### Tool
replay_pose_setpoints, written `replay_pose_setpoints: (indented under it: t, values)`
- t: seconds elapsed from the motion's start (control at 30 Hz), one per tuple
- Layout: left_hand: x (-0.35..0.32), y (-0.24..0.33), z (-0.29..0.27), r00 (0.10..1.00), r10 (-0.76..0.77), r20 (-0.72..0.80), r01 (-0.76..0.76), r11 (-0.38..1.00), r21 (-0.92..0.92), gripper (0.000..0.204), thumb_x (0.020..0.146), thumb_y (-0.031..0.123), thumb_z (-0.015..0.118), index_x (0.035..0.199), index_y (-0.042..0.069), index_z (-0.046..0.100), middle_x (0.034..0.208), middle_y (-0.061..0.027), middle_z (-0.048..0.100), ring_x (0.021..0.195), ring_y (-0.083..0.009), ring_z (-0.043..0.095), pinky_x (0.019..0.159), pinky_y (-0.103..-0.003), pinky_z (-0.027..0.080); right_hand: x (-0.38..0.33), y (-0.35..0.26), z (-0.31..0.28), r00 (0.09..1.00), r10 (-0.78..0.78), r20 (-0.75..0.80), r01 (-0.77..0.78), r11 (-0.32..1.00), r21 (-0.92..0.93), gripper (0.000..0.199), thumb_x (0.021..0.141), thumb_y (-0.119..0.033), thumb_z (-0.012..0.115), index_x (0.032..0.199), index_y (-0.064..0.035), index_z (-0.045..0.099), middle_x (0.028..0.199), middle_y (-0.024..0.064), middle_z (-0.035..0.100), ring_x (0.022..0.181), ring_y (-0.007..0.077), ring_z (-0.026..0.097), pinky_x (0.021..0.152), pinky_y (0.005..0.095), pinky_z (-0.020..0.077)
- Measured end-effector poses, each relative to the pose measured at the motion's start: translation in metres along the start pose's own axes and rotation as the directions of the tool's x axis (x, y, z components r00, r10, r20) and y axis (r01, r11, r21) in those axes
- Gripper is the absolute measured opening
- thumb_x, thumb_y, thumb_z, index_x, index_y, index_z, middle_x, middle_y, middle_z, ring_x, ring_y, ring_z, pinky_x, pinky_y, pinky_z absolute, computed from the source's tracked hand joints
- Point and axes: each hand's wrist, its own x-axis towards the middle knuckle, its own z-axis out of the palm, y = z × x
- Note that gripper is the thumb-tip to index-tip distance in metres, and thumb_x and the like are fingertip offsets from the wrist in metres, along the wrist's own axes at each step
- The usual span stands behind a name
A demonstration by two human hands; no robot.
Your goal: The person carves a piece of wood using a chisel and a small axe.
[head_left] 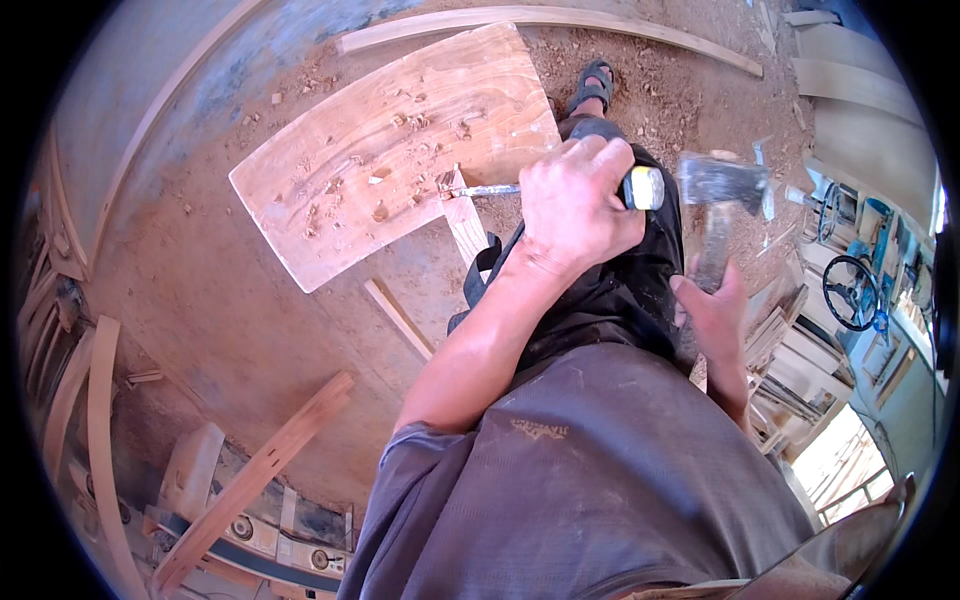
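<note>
Left hand (578,200), centre of frame: fingers closed in a fist round a chisel (492,190), palm side turned away from view. Yellow-and-pale butt of the handle protrudes on the fist's right; blade runs left, roughly level in the picture. Tip is at the upper end of a narrow wood strip (466,228), just left of centre; exact contact cannot be told.

Right hand (712,300), right of centre: fingers wrapped round the shaft of a striking tool (722,183), thumb along it. Metal head blurred, so its exact form is unclear; it stands just right of the chisel butt, a narrow gap between.

Strip's upper end overlaps the lower-right edge of a broad board (340,165), upper left of centre. Wood chips (379,212) scattered over the board.
</note>
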Motion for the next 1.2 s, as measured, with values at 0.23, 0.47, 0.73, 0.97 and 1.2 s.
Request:
replay_pose_setpoints:
  t: [0.23, 0.47, 0.73, 0.97, 1.2]
  values:
    - [0.016, -0.002, -0.023, 0.981, -0.131, -0.147, 0.108, 0.982, -0.152, 0.012, 0.074, 0.006, 0.072, 0.072, 0.004, 0.060, 0.060, -0.0152, 0.056, 0.052, -0.0272, 0.056, 0.054, -0.034, 0.047, -0.010, -0.042, 0.008, 0.893, -0.409, -0.185, 0.443, 0.872, 0.210, 0.018, 0.089, 0.006, 0.065, 0.101, -0.0042, 0.056, 0.076, 0.0039, 0.060, 0.057, 0.0101, 0.059, 0.051, 0.0256, 0.0477]
    - [0.017, -0.008, -0.019, 0.982, -0.149, -0.115, 0.136, 0.984, -0.116, 0.013, 0.074, 0.010, 0.073, 0.072, 0.005, 0.061, 0.061, -0.0168, 0.059, 0.055, -0.0307, 0.062, 0.055, -0.036, 0.049, 0.006, -0.056, 0.016, 0.950, -0.296, 0.100, 0.312, 0.918, -0.246, 0.027, 0.088, -0.010, 0.071, 0.110, 0.0007, 0.059, 0.076, 0.0093, 0.064, 0.060, 0.0163, 0.062, 0.056, 0.0329, 0.0520]
    - [0.014, -0.009, -0.009, 0.983, -0.144, -0.114, 0.132, 0.985, -0.109, 0.011, 0.076, 0.014, 0.073, 0.077, 0.005, 0.066, 0.067, -0.0180, 0.063, 0.062, -0.0386, 0.065, 0.060, -0.039, 0.052, -0.001, -0.066, 0.020, 0.898, -0.439, -0.012, 0.423, 0.872, -0.248, 0.032, 0.085, -0.008, 0.072, 0.112, 0.0043, 0.060, 0.075, 0.0115, 0.064, 0.064, 0.0171, 0.064, 0.059, 0.0329, 0.0523]
    - [0.015, -0.008, -0.014, 0.981, -0.185, 0.054, 0.186, 0.983, -0.009, 0.025, 0.072, 0.017, 0.071, 0.094, 0.008, 0.070, 0.076, -0.0140, 0.068, 0.071, -0.0389, 0.067, 0.063, -0.049, 0.052, 0.005, -0.064, 0.012, 0.975, -0.217, 0.045, 0.221, 0.951, -0.215, 0.049, 0.083, -0.012, 0.073, 0.125, 0.0066, 0.055, 0.079, 0.0070, 0.064, 0.070, 0.0187, 0.064, 0.067, 0.0354, 0.0532]
    - [0.014, -0.009, -0.017, 0.987, -0.156, -0.026, 0.156, 0.988, -0.016, 0.006, 0.076, 0.007, 0.068, 0.073, 0.009, 0.062, 0.063, -0.0130, 0.064, 0.057, -0.0313, 0.065, 0.054, -0.041, 0.049, 0.018, -0.044, 0.021, 0.965, -0.214, 0.152, 0.249, 0.930, -0.270, 0.046, 0.084, -0.013, 0.069, 0.124, 0.0051, 0.056, 0.093, 0.0195, 0.069, 0.089, 0.0286, 0.069, 0.082, 0.0395, 0.0526]
